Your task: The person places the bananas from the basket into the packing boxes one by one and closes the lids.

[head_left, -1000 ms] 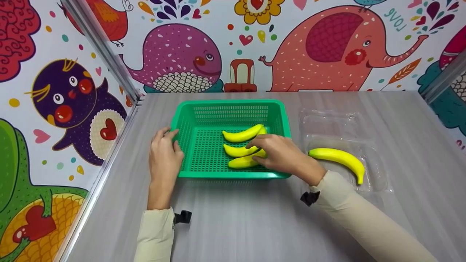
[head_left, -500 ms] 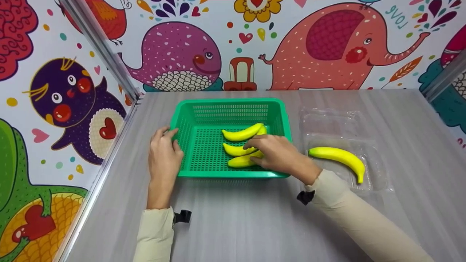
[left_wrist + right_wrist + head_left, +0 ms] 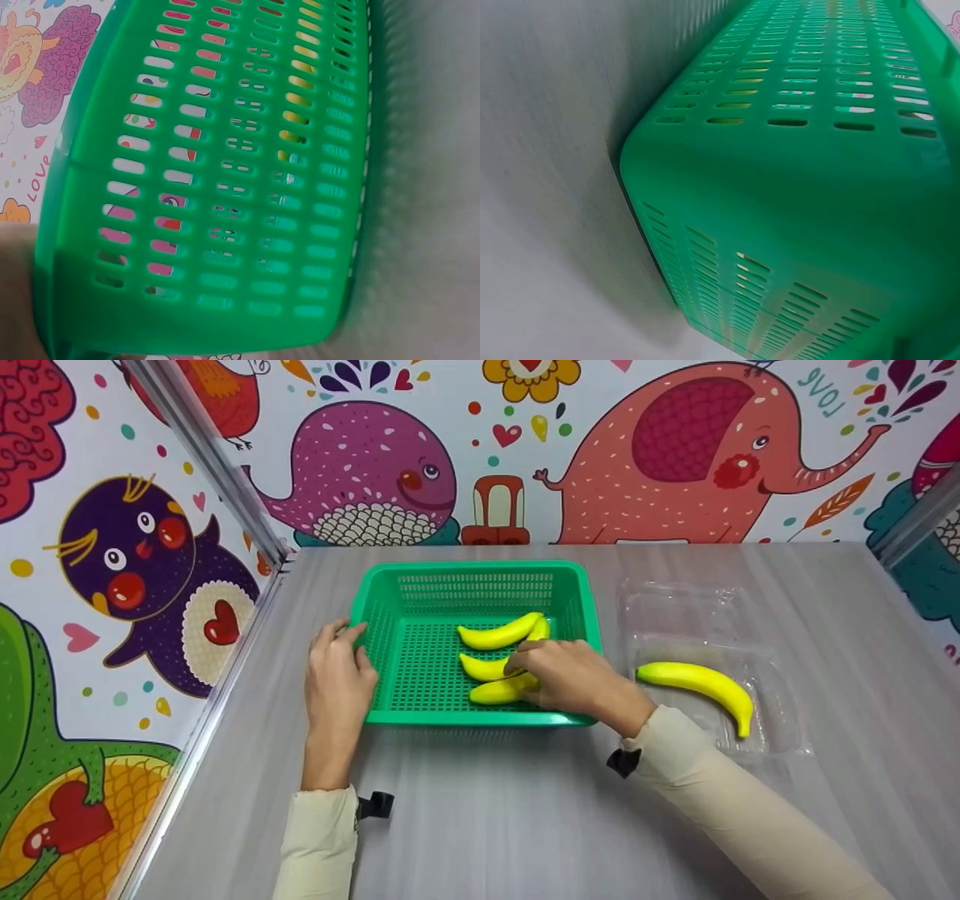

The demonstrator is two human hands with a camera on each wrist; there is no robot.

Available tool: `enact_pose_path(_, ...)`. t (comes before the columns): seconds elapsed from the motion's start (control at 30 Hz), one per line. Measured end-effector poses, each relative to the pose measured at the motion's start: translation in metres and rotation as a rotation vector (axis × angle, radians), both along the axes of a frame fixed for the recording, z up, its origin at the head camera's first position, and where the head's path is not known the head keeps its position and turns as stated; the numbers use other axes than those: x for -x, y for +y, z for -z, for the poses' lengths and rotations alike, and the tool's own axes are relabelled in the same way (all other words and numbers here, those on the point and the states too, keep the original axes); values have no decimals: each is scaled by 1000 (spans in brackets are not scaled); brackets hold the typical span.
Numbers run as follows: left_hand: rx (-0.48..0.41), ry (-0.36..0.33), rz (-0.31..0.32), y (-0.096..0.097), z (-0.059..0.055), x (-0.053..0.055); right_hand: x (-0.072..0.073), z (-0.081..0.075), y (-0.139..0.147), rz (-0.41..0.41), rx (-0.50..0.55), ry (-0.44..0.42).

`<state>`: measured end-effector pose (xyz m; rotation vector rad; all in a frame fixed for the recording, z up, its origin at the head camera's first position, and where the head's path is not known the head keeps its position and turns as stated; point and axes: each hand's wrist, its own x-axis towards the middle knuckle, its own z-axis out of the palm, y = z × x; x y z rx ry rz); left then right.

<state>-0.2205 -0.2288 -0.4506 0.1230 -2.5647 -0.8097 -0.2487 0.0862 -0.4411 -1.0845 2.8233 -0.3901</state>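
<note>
Several yellow bananas lie in a green plastic basket [image 3: 480, 718] on the table. My left hand [image 3: 337, 690] is at the basket's left rim in the head view, fingertips over the edge and thumb near the outer wall. Reaching over the right front corner, my right hand [image 3: 574, 679] grips the right end of the front banana [image 3: 499, 691]. Its fingers also overlap the middle banana [image 3: 484, 667]; the thumb is hidden. Behind them lies the back banana [image 3: 495, 636], and another banana [image 3: 539, 628] is partly covered by the hand. Both wrist views mostly show the basket's slotted walls.
Right of the basket, a clear plastic tray [image 3: 667, 619] lies on the grey table [image 3: 480, 810]. One larger banana [image 3: 701, 679] with a green tip rests in it. Walls printed with cartoon animals [image 3: 375, 472] stand at the back and left, with a metal post [image 3: 217, 457] at their corner.
My right hand has shifted slightly left and its fingers have closed in on the front banana. The left hand stays at the rim, and the basket has kept its place.
</note>
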Motion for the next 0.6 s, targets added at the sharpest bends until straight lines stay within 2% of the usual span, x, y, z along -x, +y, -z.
enact_pose_path(0.6,-9,-10,6,1,-1,0,0,2,-2,32,-115,18)
